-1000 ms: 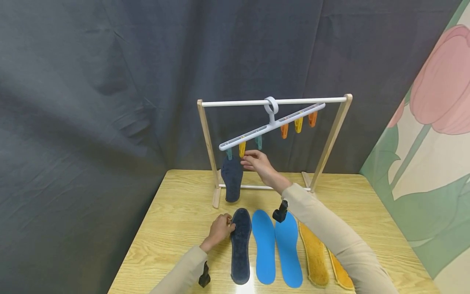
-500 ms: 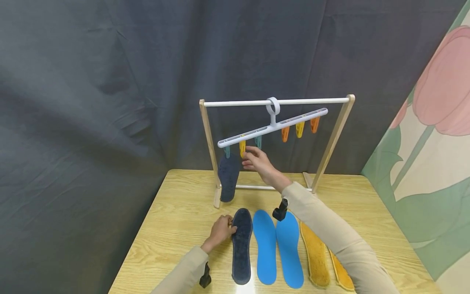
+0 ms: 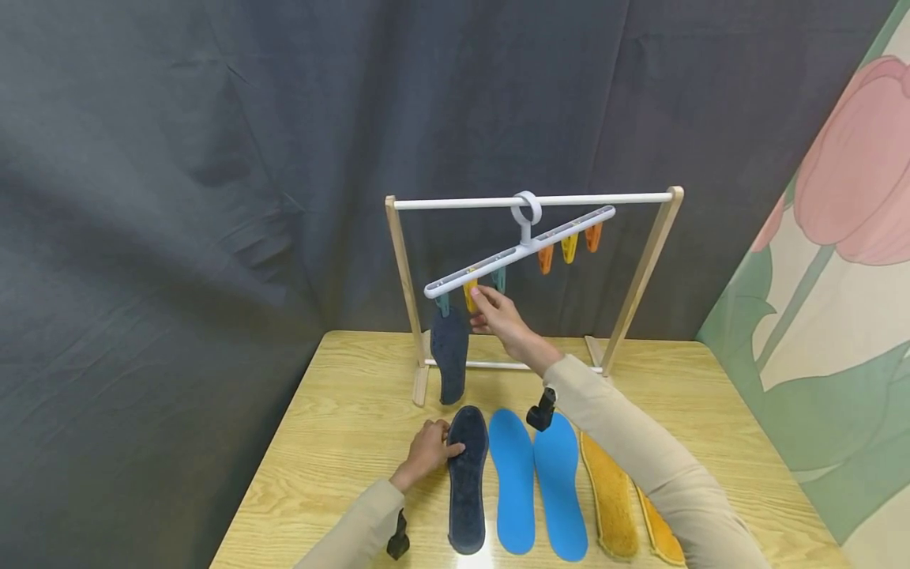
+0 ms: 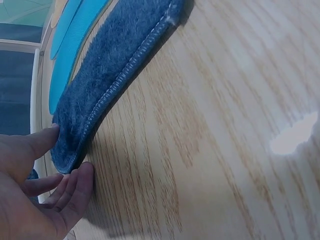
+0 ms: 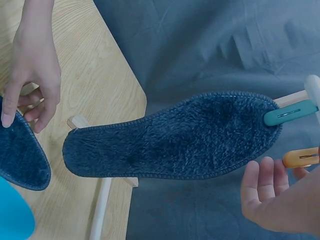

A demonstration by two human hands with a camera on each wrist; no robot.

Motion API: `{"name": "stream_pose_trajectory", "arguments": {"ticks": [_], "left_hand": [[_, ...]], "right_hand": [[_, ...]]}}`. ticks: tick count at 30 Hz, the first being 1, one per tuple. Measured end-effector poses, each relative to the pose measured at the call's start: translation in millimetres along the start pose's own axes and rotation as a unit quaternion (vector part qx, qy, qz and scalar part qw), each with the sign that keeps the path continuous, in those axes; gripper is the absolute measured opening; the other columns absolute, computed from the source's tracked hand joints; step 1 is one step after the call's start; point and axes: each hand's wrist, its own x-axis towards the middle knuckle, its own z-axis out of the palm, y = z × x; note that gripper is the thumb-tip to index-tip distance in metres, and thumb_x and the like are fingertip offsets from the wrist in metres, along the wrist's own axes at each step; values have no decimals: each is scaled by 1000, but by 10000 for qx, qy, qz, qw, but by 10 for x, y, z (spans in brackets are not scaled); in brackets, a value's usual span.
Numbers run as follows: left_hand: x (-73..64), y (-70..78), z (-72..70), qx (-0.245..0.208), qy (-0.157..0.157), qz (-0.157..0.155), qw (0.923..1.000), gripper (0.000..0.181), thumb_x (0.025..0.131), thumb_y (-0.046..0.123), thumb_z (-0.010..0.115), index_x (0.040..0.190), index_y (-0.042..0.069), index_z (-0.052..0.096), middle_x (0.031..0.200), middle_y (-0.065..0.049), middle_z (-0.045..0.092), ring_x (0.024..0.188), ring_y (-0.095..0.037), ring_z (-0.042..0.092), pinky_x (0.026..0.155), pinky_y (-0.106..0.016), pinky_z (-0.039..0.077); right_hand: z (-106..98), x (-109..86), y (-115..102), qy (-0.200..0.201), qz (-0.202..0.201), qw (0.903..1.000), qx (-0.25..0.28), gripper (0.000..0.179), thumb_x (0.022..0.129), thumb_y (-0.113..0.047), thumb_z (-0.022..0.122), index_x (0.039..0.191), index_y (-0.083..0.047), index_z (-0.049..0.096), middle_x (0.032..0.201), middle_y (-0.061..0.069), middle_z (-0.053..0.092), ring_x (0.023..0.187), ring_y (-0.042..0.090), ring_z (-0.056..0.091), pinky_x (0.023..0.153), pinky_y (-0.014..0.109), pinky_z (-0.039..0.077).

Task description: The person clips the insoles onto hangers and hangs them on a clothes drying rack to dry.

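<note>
My right hand (image 3: pixel 498 320) pinches the yellow clothespin (image 3: pixel 471 295) hanging from the white hanger (image 3: pixel 483 267). Left of it, a teal clothespin (image 5: pixel 291 113) holds a dark blue fuzzy insole (image 5: pixel 170 135), which dangles lengthwise above the table. My left hand (image 3: pixel 429 447) has its thumb on top of a second dark blue insole (image 3: pixel 467 490) lying on the table. In the left wrist view, the curled fingers (image 4: pixel 80 187) of that hand meet the insole's stitched end from the side.
Two blue insoles (image 3: pixel 513 490) and two mustard fuzzy insoles (image 3: pixel 610 498) lie to the right, partly under the right sleeve. The hanger's ring sits on the white rod (image 3: pixel 455 202) of a wooden rack (image 3: pixel 643 276). Orange clothespins (image 3: pixel 545 259) and others hang along the hanger.
My right fingers have closed round the yellow clothespin, and the hanger and hanging insole have swung slightly. My left thumb has moved further onto the lying insole.
</note>
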Motion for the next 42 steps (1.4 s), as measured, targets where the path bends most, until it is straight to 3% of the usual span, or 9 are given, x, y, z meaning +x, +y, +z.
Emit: {"name": "stream_pose_trajectory", "arguments": {"ticks": [8,17,22,28,36,42], "left_hand": [[36,-23,34,142,63,110,9998,29,87,18,79,88,-4,60,75,-2,39,66,-15,32,57,-29,24],[24,28,16,118,16,-33,9999,37,86,18,79,107,-7,63,86,-9,51,70,-18,41,58,-33,34],[23,22,16,114,24,-56,9999,46,85,17,80,115,-11,61,95,-16,55,78,-27,56,62,-40,47],[33,-44,43,183,109,171,9996,48,85,21,80,113,-12,60,95,-20,55,76,-28,57,60,-42,49],[70,5,53,347,-57,-344,9988,51,81,12,82,120,-13,59,102,-23,58,78,-32,60,62,-45,50],[85,18,69,369,-122,-487,9981,50,82,12,82,120,-12,59,106,-27,57,78,-33,61,63,-45,51]], "right_hand": [[-8,-5,1,21,-76,10000,44,48,107,-30,45,147,-3,42,111,12,54,87,22,60,83,34,55],[-38,-2,-25,-57,-79,9997,228,45,107,-27,44,143,1,45,132,31,53,85,16,64,89,41,54],[-45,1,-22,-113,-83,9997,188,47,108,-27,43,148,-2,40,131,33,51,85,18,63,88,40,54],[-58,-1,-10,-213,-175,9996,70,50,108,-27,42,153,-9,33,130,31,51,89,24,62,93,47,51],[-91,-3,-38,-423,-227,9982,349,46,108,-19,41,150,-2,34,136,29,46,119,42,54,98,44,49],[-113,4,-55,-500,-300,9977,334,40,108,-16,41,144,2,39,137,27,47,123,40,53,97,42,49]]}}
